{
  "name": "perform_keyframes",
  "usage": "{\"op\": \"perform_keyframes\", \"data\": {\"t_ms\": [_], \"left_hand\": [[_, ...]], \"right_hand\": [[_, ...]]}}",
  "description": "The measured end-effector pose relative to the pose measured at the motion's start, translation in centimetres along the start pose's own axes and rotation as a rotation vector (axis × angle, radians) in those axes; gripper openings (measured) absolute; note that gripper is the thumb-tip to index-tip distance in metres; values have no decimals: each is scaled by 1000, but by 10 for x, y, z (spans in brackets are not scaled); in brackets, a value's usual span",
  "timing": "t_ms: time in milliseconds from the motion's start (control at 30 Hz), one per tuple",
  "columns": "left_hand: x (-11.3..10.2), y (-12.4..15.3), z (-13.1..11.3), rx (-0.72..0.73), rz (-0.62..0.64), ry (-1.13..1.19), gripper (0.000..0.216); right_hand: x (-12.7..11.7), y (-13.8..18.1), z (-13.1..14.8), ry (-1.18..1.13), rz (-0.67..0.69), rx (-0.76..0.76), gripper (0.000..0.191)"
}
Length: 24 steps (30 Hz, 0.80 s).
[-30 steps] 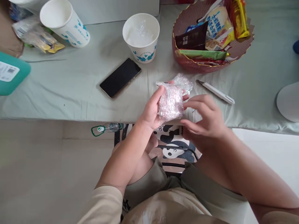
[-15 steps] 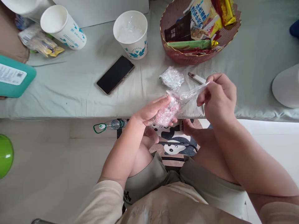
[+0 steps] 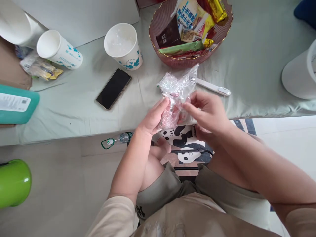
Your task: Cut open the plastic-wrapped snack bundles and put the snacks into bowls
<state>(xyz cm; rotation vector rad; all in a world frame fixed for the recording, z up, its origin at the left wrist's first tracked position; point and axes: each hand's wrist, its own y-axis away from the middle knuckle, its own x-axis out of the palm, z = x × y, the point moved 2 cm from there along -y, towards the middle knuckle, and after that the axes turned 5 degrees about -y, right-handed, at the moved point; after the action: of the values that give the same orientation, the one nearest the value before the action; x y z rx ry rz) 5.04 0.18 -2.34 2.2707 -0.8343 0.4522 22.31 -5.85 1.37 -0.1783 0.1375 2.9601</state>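
My left hand (image 3: pixel 153 118) holds a small object wrapped in clear crinkled plastic (image 3: pixel 171 113), pinkish inside, just above the table's front edge. My right hand (image 3: pixel 207 112) pinches the same wrapping from the right, fingers closed on the film. A loose flap of the clear plastic (image 3: pixel 184 80) stands up above both hands. Whether the crumpled plastic (image 3: pixel 166 83) behind it is a separate piece, I cannot tell.
On the pale green tablecloth (image 3: pixel 74 98): a black phone (image 3: pixel 113 89), two paper cups (image 3: pixel 123 44) (image 3: pixel 58 49), a red basket of snacks (image 3: pixel 190 29), a white pen-like tool (image 3: pixel 213 88), a teal box (image 3: pixel 16 103). A green object (image 3: pixel 13 182) and a bottle (image 3: pixel 118 139) lie on the floor.
My right hand, which had pulled a strip of plastic up and to the right, has come back to the wrapped object. The view has shifted right and down.
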Motion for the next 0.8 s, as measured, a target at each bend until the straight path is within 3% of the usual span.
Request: {"op": "perform_keyframes", "data": {"t_ms": [200,300,367,467,567,667,800], "left_hand": [[-8,13,-6,-195,240,-127,43],[-4,12,-7,-140,181,-58,44],[-1,8,-9,7,41,36,44],[2,3,-10,150,-99,91,45],[2,2,-8,142,-134,94,44],[-1,3,-7,138,-145,127,47],[-2,7,-7,141,-121,125,51]], "right_hand": [[-15,-14,-11,-164,-342,-64,32],[-15,-12,-9,-66,-458,-242,23],[-6,-6,-2,98,-402,-425,15],[15,6,4,389,-192,-665,16],[34,10,-4,609,-71,-677,25],[46,11,-13,674,-24,-678,12],[51,15,-14,645,-67,-741,17]]}}
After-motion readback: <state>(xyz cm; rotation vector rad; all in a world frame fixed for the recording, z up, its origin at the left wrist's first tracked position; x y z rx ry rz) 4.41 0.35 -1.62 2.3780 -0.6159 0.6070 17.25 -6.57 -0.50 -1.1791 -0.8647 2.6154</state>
